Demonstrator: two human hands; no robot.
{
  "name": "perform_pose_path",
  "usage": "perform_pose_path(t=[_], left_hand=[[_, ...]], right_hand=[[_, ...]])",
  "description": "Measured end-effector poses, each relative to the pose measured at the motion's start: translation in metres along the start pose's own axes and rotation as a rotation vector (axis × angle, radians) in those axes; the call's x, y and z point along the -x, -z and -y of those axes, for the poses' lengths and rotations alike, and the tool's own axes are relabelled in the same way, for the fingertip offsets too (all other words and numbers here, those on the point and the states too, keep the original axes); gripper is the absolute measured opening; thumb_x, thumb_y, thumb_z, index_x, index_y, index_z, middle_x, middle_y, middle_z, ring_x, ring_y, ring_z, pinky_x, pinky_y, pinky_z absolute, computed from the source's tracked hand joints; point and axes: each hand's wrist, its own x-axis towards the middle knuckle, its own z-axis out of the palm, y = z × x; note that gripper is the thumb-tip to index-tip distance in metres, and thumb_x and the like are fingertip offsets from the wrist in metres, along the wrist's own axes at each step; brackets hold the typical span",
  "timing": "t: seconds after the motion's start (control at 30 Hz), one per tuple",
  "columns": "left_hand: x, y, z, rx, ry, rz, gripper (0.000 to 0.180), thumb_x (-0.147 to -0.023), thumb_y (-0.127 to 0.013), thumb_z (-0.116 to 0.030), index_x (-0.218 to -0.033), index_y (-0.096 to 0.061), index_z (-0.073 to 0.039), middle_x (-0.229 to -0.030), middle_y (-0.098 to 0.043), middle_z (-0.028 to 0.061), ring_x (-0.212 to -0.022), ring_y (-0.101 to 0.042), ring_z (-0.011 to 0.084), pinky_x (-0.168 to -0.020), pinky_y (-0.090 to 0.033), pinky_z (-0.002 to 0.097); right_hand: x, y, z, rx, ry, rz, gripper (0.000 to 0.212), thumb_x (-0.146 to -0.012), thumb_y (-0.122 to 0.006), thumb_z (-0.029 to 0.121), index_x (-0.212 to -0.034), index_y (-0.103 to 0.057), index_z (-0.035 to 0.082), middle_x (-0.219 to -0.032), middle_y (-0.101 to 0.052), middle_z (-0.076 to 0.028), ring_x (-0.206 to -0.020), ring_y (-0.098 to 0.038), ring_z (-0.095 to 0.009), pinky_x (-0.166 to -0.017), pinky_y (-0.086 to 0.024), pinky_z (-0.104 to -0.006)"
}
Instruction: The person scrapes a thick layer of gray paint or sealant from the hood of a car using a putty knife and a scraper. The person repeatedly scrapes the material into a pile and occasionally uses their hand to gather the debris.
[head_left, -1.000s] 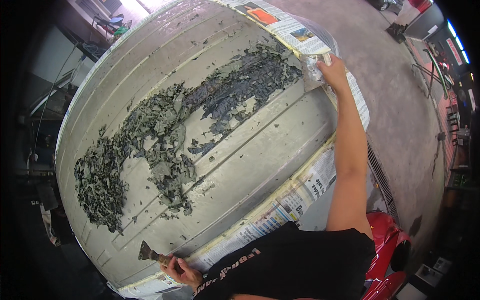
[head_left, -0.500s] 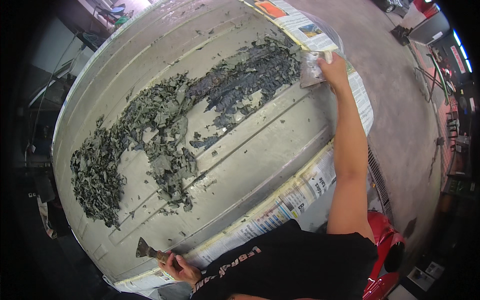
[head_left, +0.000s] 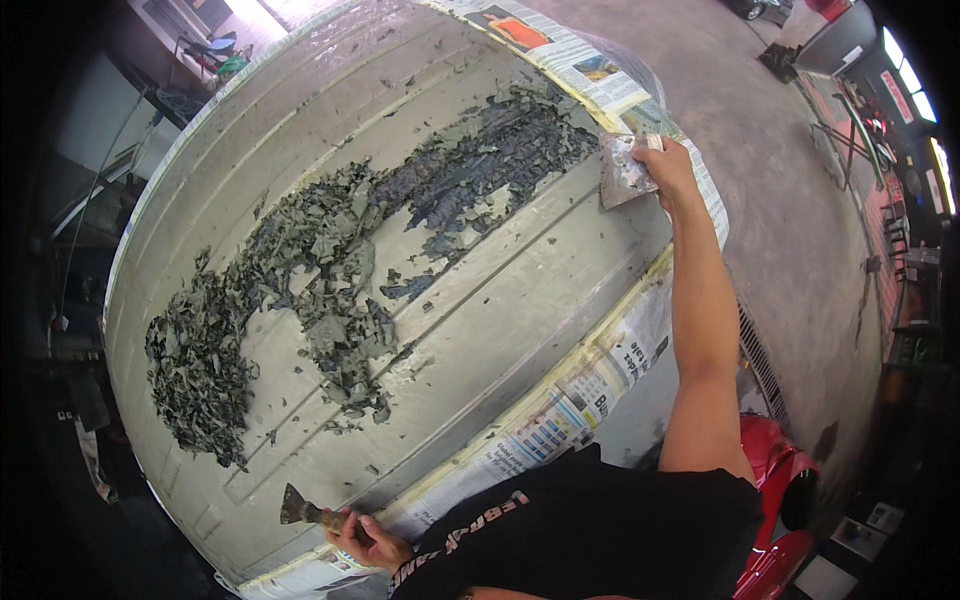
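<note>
My right hand grips a wide, flat scraper with a smeared metal blade. That blade lies at the right edge of a large, curved, ribbed vehicle roof panel, beside the end of a band of peeled paint flakes. Down at the lower left, my left hand is closed round the handle of a narrower, dark-bladed putty knife, held over the near edge of the panel. Grey-green loose flakes are heaped across the left and middle of the panel.
Taped newspaper covers the panel's near border, and more masking newspaper runs along the far right side. A red glossy vehicle part sits at the lower right. A floor grate and a metal stand are beyond.
The view has shifted slightly. My right hand and scraper have come a little nearer along the panel's right edge. My left hand still holds the putty knife at the near edge.
</note>
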Motion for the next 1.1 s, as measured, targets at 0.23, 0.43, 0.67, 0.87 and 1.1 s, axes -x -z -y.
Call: perform_pose_path(t=[0.23, 0.43, 0.67, 0.87, 1.1], left_hand=[[0.001, 0.003, 0.003, -0.007, -0.06, -0.012, 0.02, -0.095, -0.062, -0.013, -0.111, -0.06, 0.0, -0.134, -0.044, 0.0239, -0.121, -0.052, 0.0342, -0.103, -0.043, 0.0432], [0.004, 0.004, 0.003, 0.054, -0.002, -0.017, 0.02, -0.095, -0.062, -0.012, -0.11, -0.059, 0.0, -0.135, -0.043, 0.0236, -0.122, -0.052, 0.0343, -0.104, -0.043, 0.0432], [0.005, 0.005, 0.012, 0.095, -0.019, 0.002, 0.019, -0.095, -0.062, -0.012, -0.11, -0.058, -0.001, -0.137, -0.041, 0.0238, -0.119, -0.054, 0.0333, -0.102, -0.045, 0.0434], [0.006, 0.011, 0.02, 0.055, -0.074, 0.014, 0.02, -0.095, -0.062, -0.012, -0.111, -0.058, -0.001, -0.138, -0.04, 0.0248, -0.118, -0.055, 0.0327, -0.101, -0.046, 0.0428], [0.005, 0.004, 0.01, 0.093, -0.054, 0.012, 0.019, -0.094, -0.063, -0.012, -0.11, -0.059, -0.002, -0.138, -0.041, 0.0235, -0.118, -0.054, 0.0317, -0.102, -0.044, 0.0427]], right_hand=[[0.004, -0.006, 0.008, 0.126, -0.008, 0.164, 0.025, -0.083, -0.066, 0.003, -0.107, -0.064, -0.005, -0.093, -0.07, -0.01, -0.074, -0.067, -0.017, -0.063, -0.053, -0.0324], [0.006, 0.011, 0.017, 0.034, -0.044, 0.086, 0.025, -0.086, -0.063, 0.001, -0.11, -0.063, -0.002, -0.087, -0.068, -0.008, -0.068, -0.066, -0.018, -0.05, -0.05, -0.0344], [-0.002, -0.007, 0.002, 0.089, -0.083, 0.145, 0.031, -0.084, -0.064, 0.002, -0.115, -0.061, -0.005, -0.098, -0.068, -0.011, -0.082, -0.067, -0.019, -0.065, -0.054, -0.0361], [0.027, -0.04, 0.009, 0.188, 0.193, 0.235, 0.034, -0.085, -0.071, 0.004, -0.116, -0.061, -0.005, -0.102, -0.068, -0.009, -0.085, -0.066, -0.017, -0.077, -0.054, -0.0318], [0.012, 0.033, 0.005, 0.066, 0.007, 0.217, 0.04, -0.086, -0.07, 0.002, -0.124, -0.057, -0.001, -0.111, -0.068, -0.01, -0.096, -0.066, -0.018, -0.086, -0.055, -0.0341]])
